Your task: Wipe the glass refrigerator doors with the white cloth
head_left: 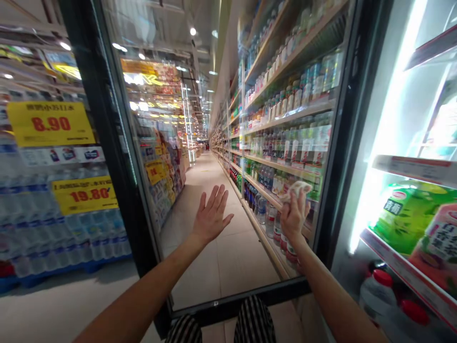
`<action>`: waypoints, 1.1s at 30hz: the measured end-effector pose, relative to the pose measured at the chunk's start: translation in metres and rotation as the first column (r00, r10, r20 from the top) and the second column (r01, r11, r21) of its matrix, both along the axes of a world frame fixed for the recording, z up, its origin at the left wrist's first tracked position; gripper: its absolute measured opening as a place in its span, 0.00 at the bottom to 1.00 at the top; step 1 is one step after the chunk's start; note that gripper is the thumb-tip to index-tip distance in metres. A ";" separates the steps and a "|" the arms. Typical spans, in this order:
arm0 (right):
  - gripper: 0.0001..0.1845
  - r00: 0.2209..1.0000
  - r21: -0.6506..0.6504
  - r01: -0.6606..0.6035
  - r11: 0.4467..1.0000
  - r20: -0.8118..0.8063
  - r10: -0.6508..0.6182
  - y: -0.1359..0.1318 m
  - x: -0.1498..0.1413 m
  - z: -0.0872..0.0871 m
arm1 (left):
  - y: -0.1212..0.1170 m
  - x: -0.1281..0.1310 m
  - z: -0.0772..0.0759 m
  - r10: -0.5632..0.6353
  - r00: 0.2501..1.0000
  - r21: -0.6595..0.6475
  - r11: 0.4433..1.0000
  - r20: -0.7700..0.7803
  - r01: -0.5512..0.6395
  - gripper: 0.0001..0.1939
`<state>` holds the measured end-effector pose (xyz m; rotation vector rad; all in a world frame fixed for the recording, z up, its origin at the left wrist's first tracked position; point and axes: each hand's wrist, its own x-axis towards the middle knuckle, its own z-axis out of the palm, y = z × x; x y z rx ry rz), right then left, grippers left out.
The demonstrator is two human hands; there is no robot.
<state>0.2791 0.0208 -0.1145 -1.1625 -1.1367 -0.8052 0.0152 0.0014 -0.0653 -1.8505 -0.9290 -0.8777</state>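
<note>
A glass door in a black frame stands swung out before me, with the aisle and shelves showing in its pane. My left hand is at the lower middle of the pane, fingers stretched and spread, holding nothing; whether the palm touches the glass I cannot tell. Further right, my right hand has its fingers closed on a crumpled whitish cloth, held up against the pane near the door's right side. Part of the cloth is hidden behind the fingers.
Right of the door is a lit cooler shelf with green packs and red-capped bottles below. On the left, bottled water packs are stacked under yellow price signs. My knees sit close to the door's bottom frame.
</note>
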 end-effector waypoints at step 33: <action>0.23 0.887 -0.124 -0.131 0.984 0.429 0.172 -0.010 -0.047 -0.010 | 0.004 -0.001 -0.005 -0.005 1.000 0.048 0.999 -0.024 0.006 0.33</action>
